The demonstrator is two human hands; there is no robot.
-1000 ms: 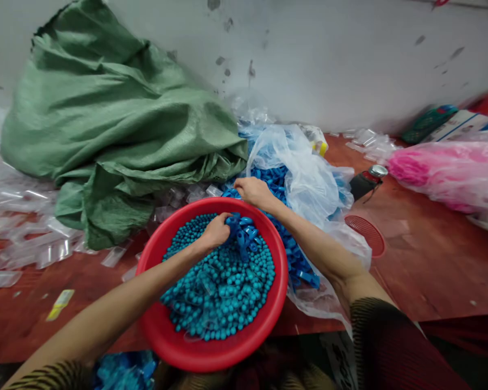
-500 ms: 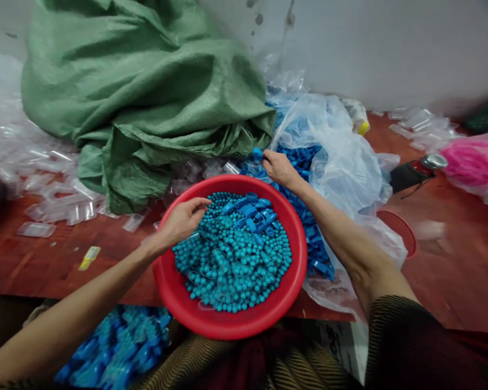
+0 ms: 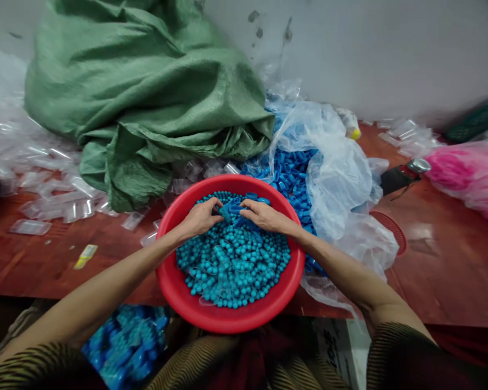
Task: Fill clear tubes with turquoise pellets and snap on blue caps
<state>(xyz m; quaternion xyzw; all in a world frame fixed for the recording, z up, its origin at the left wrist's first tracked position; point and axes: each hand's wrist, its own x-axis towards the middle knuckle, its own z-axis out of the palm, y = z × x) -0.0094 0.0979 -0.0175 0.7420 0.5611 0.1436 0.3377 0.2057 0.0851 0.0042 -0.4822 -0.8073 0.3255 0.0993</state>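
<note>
A red basin (image 3: pixel 168 292) holds many strings of teal beads (image 3: pixel 231 271), with several blue plastic pieces (image 3: pixel 250 196) on top near its far side. Over the basin's far left part, my left hand (image 3: pixel 203 218) has thumb and fingers curled in a pinch; what lies between them is too small to make out. Facing it from the right, my right hand (image 3: pixel 266 215) is closed at the fingertips on a blue plastic piece (image 3: pixel 236 207). The two hands are close together but apart, just above the beads.
Behind the basin slumps a large green sack (image 3: pixel 154 97). Clear plastic boxes (image 3: pixel 73 200) are scattered at left. A pile of blue pieces (image 3: pixel 295 173) and a translucent bag (image 3: pixel 333 173) lie at right, near a dark bottle (image 3: pixel 402 176). Below the table edge are more blue pieces (image 3: pixel 126 346).
My right hand has come back from the blue pile to the basin, bringing a blue piece near my left hand. My left hand has shifted slightly right and its fingers have curled.
</note>
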